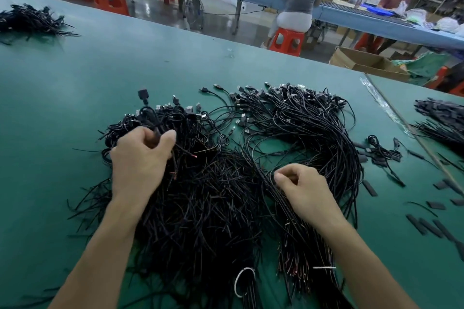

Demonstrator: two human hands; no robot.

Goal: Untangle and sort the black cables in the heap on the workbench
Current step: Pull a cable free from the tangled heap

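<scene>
Black cables (200, 195): tangled heap, centre of green bench (62, 108), USB plugs (241, 103) at far edge. Adjacent: aligned bundle (326, 138), just R of heap, touching it. L hand (139, 158): fingers (168, 138) clenched round one cable (145, 108), plug end up, over heap's L side. R hand (305, 190): fingers (283, 178) curled, appear to pinch strands of aligned bundle. Step, est.: drawing single cable out of tangle. Next, est.: steady pull w/ heap held down, then lay alongside bundle, plugs same way.

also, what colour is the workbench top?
The workbench top is teal green; head view.
</scene>
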